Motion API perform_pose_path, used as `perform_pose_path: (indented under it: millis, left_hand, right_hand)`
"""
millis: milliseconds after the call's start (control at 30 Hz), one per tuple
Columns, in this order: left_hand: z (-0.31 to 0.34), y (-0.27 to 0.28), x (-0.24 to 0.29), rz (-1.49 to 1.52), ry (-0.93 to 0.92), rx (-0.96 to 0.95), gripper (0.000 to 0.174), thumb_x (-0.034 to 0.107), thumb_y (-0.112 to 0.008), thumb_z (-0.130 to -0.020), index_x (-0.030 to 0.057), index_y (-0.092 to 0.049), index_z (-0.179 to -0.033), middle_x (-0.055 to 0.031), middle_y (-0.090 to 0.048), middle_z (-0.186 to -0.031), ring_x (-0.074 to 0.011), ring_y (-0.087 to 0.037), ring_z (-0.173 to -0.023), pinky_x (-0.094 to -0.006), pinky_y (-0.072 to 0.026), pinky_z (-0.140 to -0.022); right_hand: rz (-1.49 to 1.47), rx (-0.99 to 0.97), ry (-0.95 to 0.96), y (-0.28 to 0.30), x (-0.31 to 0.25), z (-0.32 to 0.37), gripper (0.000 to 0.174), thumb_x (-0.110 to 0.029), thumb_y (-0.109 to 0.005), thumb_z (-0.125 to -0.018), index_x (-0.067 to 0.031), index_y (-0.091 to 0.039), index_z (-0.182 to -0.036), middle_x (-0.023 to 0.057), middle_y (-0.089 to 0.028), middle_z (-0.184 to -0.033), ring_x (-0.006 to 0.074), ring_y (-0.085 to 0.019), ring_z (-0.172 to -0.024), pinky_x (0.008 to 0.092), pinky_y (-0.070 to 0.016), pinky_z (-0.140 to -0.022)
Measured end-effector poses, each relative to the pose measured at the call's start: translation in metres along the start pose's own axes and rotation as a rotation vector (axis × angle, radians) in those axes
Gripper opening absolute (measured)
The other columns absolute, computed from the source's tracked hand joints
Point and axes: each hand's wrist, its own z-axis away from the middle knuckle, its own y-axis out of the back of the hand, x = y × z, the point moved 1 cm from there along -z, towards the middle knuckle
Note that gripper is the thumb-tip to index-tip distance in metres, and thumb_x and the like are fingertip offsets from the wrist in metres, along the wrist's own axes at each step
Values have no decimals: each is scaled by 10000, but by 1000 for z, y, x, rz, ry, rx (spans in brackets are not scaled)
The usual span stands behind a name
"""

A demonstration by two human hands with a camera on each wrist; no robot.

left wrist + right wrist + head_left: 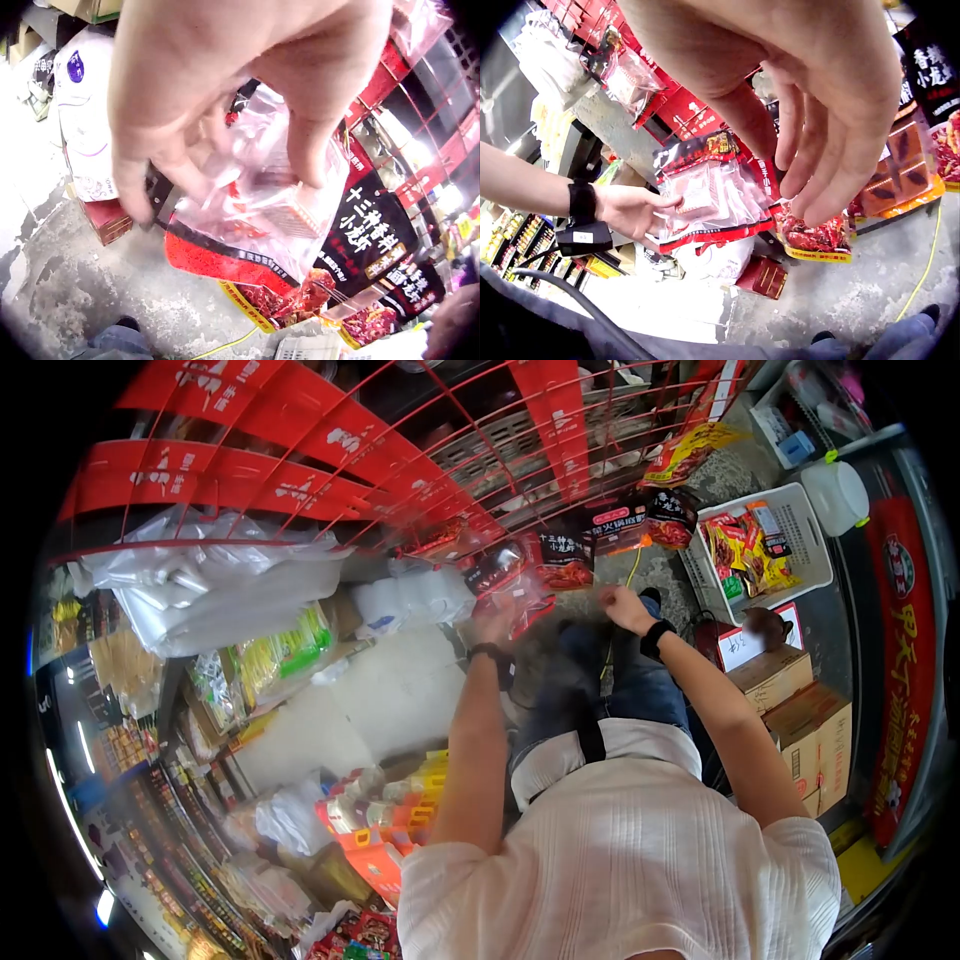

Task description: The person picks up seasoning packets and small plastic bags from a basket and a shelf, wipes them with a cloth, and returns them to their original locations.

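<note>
My left hand (490,624) (232,82) (630,210) grips a clear packet (262,180) (697,199) with red and black edges; in the right wrist view its thumb lies over the packet's side. Just beside it, a black packet with white lettering and a crayfish picture (566,556) (360,232) hangs at the red rack. My right hand (625,610) (795,82) is in front of the hanging packets, its fingers loosely bent and nothing seen between them. A packet with brown blocks (622,525) (900,169) hangs farther right.
Red wire rack (480,435) with red strips runs across the top. White basket (815,550) of yellow and red packets stands at right, above cardboard boxes (815,750). Plastic bags (200,585) hang at left. A yellow cord (924,274) crosses the concrete floor (150,285).
</note>
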Motion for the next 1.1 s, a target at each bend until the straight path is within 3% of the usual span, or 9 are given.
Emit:
perform_pose_path:
  millis: [233, 300, 400, 533, 600, 733, 767, 900, 1100]
  left_hand:
    - [2, -8, -15, 107, -151, -129, 209, 134, -639, -777, 71, -536, -947, 2, -568, -853, -94, -548, -759, -262, -480, -656]
    - [6, -10, -17, 8, -206, -146, 182, 121, -632, -781, 71, -543, -931, 5, -565, -839, -88, -542, -752, -255, -476, -644]
    - [12, -13, -18, -143, -580, -304, 109, 41, -564, -816, 68, -473, -762, 23, -535, -747, -45, -492, -704, -208, -408, -607]
    - [79, -1, 33, -75, -733, -132, 176, 44, -551, -828, 78, -419, -717, 49, -503, -696, -31, -461, -653, -185, -376, -572]
    - [101, 8, 53, 126, -706, -103, 164, 82, -545, -847, 90, -433, -727, 45, -508, -715, -31, -465, -658, -180, -373, -567]
    - [98, 23, 66, 249, -854, 82, 124, 112, -552, -849, 81, -463, -768, 26, -537, -763, -40, -478, -677, -190, -403, -617]
    - [99, 25, 71, 306, -918, 157, 102, 121, -559, -846, 77, -479, -799, 19, -549, -782, -45, -489, -691, -195, -416, -641]
    - [116, 30, 103, 389, -932, 279, 206, 114, -606, -814, 45, -484, -964, -36, -596, -897, -91, -547, -802, -208, -434, -681]
    - [116, 35, 139, 410, -936, 322, 196, 91, -602, -815, 16, -489, -956, -55, -614, -887, -83, -558, -775, -215, -433, -677]
  right_hand:
    - [-91, -134, -22, 0, -17, -26, 149, -84, -548, -744, 16, -570, -853, 85, -601, -705, 150, -564, -679, 275, -437, -609]
    - [-244, 6, -5, 0, -36, -39, 382, -327, -590, -778, 13, -553, -949, 135, -603, -761, 226, -577, -696, 311, -447, -661]
    - [-299, 34, -31, 6, -68, -57, 574, -485, -550, -790, -1, -483, -1091, 127, -585, -854, 207, -555, -738, 319, -435, -682]
    - [-225, 22, 249, 30, -131, -64, 608, -388, -660, -744, 4, -434, -1150, 122, -542, -922, 191, -543, -860, 291, -440, -719]
    - [-531, -87, 242, 39, -180, -58, 472, -226, -674, -763, -2, -455, -1117, 31, -562, -853, 72, -545, -737, 208, -436, -646]
    - [-517, -215, 257, 36, -251, -53, 186, -177, -671, -770, -15, -607, -833, -50, -536, -633, 13, -467, -580, 184, -366, -504]
    - [-564, -86, 318, 29, -268, -50, 189, -188, -675, -768, -25, -605, -704, -69, -506, -580, 3, -412, -530, 186, -311, -461]
    - [-584, -28, 362, -2, -265, -68, 245, -184, -665, -776, -11, -564, -636, -68, -501, -576, 3, -388, -534, 204, -312, -457]
    - [-658, 88, 343, -16, -273, -65, 254, -162, -635, -797, -11, -540, -617, -80, -473, -576, 4, -368, -537, 208, -302, -457]
